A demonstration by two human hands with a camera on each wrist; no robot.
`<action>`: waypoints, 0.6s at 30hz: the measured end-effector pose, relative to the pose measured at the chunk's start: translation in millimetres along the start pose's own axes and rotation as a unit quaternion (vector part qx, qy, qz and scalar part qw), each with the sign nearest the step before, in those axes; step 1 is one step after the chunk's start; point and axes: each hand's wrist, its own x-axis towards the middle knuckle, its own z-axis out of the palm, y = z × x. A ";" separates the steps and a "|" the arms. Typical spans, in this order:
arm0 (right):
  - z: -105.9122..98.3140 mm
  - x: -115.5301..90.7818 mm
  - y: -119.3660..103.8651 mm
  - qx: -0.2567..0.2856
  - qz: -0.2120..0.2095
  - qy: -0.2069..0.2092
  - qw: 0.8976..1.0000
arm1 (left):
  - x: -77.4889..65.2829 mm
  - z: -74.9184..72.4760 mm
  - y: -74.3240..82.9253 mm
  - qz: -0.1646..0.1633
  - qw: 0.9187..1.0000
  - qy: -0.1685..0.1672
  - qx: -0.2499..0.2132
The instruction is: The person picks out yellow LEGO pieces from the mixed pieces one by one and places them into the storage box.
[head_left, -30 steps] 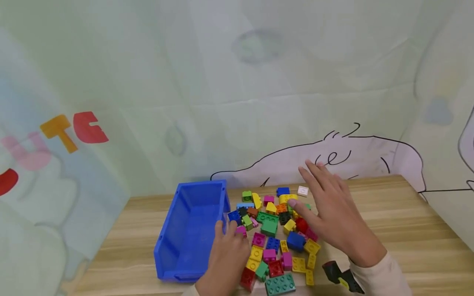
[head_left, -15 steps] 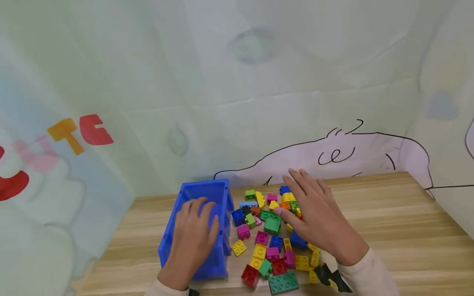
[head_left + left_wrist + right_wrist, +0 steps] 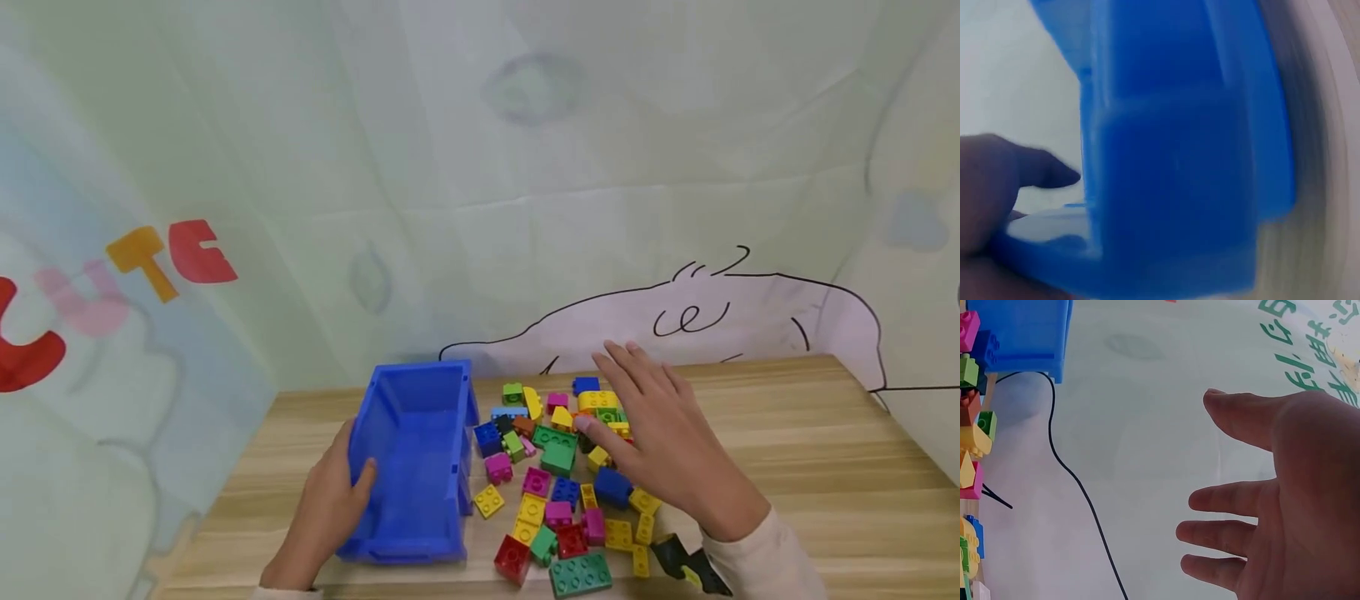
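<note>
A blue plastic bin stands on the table, and no blocks show inside it. My left hand grips its left wall, thumb over the rim on the inner side and the other fingers hidden outside. Close up in the left wrist view, the bin is blurred beside the thumb. To the right of the bin lie many loose toy building blocks in several colours. Over their right side hovers my right hand, fingers straight and spread, holding nothing; it hides some blocks. The right wrist view shows that hand apart from everything.
A wood-grain table carries the bin and blocks. Behind it hangs a printed cloth backdrop with letters and line drawings. A dark strap-like device is by the right wrist. One yellow block lies close to the bin's right side.
My left hand went from the blocks' left edge across the bin to its left wall and now grips it. A yellow block came into sight beside the bin. My right hand stays open over the blocks.
</note>
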 end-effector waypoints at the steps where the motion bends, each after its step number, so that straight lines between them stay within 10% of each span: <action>1: -0.3 0.2 0.2 0.002 0.002 -0.001 1.000 | -0.1 1.2 -2.0 0.001 1.000 0.003 -0.016; 18: 10.0 1.5 -8.1 0.033 -0.039 -0.007 0.999 | -3.7 12.4 7.8 0.013 0.997 0.021 -0.079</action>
